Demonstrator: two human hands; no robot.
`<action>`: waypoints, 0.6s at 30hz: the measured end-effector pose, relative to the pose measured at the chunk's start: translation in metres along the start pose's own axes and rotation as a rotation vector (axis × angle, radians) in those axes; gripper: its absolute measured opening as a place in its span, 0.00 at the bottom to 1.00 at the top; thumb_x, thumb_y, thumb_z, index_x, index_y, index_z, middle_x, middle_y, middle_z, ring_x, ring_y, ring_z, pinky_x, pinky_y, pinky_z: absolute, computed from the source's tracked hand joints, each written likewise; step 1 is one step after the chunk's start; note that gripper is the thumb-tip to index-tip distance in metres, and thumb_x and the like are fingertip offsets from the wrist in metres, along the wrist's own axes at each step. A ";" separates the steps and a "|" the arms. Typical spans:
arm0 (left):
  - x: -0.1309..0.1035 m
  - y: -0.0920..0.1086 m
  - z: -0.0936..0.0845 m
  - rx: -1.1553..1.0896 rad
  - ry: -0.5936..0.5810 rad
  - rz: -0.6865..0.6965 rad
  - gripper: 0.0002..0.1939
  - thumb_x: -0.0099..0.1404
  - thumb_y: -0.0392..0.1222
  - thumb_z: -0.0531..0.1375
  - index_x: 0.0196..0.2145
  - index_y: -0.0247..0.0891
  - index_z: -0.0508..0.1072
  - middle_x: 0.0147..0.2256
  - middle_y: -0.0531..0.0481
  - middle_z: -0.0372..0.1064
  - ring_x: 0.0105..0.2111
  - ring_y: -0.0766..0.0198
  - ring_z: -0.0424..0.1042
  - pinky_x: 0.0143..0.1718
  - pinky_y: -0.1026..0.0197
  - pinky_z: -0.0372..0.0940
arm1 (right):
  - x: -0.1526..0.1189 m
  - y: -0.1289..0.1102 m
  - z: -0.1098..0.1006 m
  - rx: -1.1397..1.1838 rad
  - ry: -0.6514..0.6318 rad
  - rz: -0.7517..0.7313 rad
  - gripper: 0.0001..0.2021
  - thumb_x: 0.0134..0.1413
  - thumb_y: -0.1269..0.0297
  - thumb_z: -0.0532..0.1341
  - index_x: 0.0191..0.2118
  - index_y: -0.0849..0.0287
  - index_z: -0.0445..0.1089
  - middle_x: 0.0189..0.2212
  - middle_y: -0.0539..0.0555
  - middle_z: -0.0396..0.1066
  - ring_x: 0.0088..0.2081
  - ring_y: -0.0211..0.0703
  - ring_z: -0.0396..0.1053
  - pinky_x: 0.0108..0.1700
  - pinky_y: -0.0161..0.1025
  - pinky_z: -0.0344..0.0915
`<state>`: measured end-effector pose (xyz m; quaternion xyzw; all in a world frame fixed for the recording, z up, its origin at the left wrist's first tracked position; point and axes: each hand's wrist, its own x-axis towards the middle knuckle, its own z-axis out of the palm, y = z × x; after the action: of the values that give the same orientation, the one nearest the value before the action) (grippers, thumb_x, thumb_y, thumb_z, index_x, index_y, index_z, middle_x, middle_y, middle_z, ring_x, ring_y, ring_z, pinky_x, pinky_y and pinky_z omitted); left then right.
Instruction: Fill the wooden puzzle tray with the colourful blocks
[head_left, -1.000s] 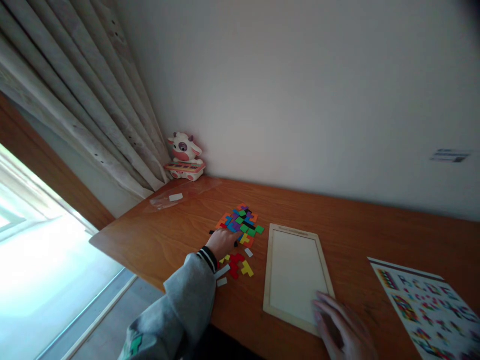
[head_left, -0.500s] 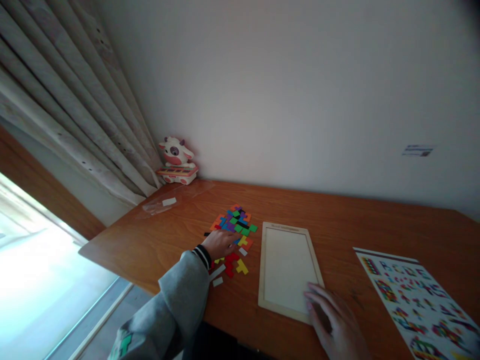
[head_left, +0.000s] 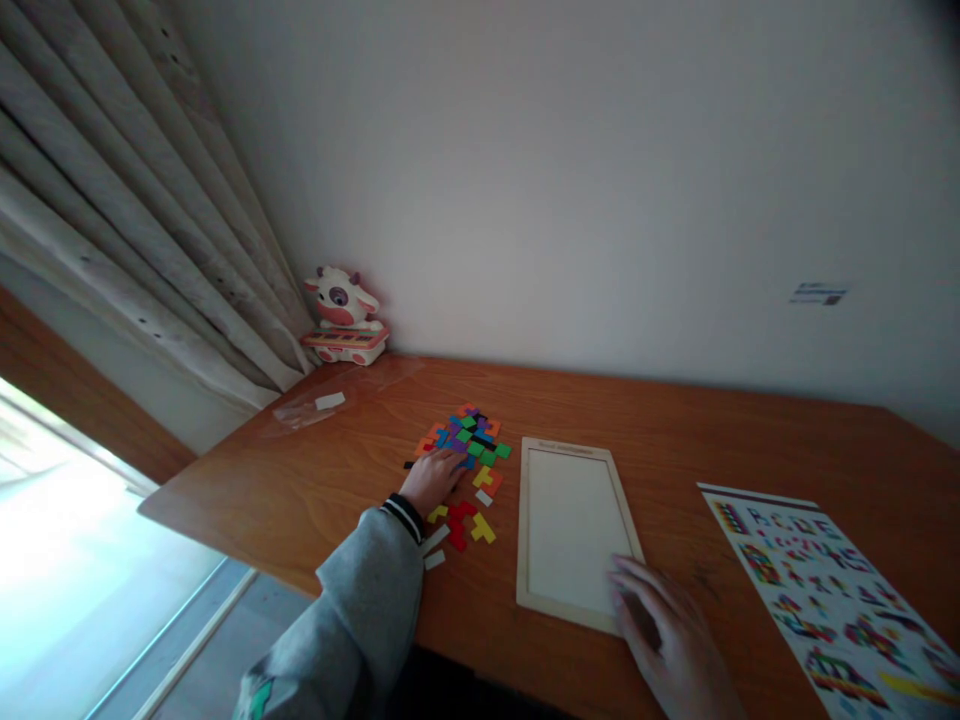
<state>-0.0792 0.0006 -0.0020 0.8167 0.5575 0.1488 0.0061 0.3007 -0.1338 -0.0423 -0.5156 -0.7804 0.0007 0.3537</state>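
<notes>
My left hand [head_left: 435, 478] reaches over a pile of flat coloured puzzle pieces [head_left: 480, 440], its fingers stretched out onto the near-left part of the pile. Beneath the fingers the pieces are hidden. Closer to me lie red pieces [head_left: 457, 526], a yellow piece [head_left: 484, 528] and white pieces [head_left: 435, 540]. A shallow wooden tray [head_left: 570, 520] with a pale bare inside lies right of the pile. At its lower right corner is my right hand [head_left: 667, 630], slightly blurred, with curved fingers over the rim and a gap between thumb and fingers.
A printed pattern sheet [head_left: 825, 600] lies on the right of the wooden table [head_left: 645, 420]. At the back left stand a toy cow with a keyboard [head_left: 345, 320] and clear plastic wrapping [head_left: 300, 412]. Behind the table rises a wall; a curtain [head_left: 150, 220] hangs at left.
My left hand has drawn back slightly to the left over the pile, uncovering a few pieces. My right hand stays by the tray corner. The view has shifted a little.
</notes>
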 end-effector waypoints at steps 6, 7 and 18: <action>-0.004 -0.008 -0.003 0.021 -0.049 0.190 0.17 0.75 0.41 0.49 0.52 0.40 0.74 0.43 0.43 0.76 0.42 0.55 0.75 0.49 0.54 0.68 | 0.002 -0.002 -0.003 0.012 -0.015 0.014 0.14 0.65 0.52 0.55 0.46 0.52 0.74 0.49 0.56 0.76 0.49 0.51 0.74 0.51 0.51 0.72; -0.004 -0.008 -0.005 0.036 -0.052 0.208 0.17 0.75 0.40 0.49 0.54 0.39 0.73 0.43 0.42 0.76 0.41 0.55 0.75 0.48 0.53 0.68 | 0.002 -0.002 -0.003 0.013 -0.022 0.017 0.14 0.65 0.52 0.55 0.46 0.52 0.74 0.49 0.56 0.76 0.49 0.51 0.74 0.51 0.51 0.72; 0.010 0.055 -0.008 -0.276 0.072 0.353 0.12 0.71 0.35 0.55 0.47 0.40 0.76 0.45 0.48 0.76 0.43 0.63 0.76 0.46 0.64 0.70 | 0.000 -0.001 -0.002 0.024 -0.055 0.053 0.15 0.65 0.52 0.56 0.46 0.53 0.75 0.49 0.57 0.75 0.50 0.52 0.73 0.53 0.52 0.71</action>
<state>-0.0278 -0.0127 0.0180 0.8873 0.3801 0.2512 0.0717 0.3010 -0.1347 -0.0406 -0.5318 -0.7757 0.0333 0.3382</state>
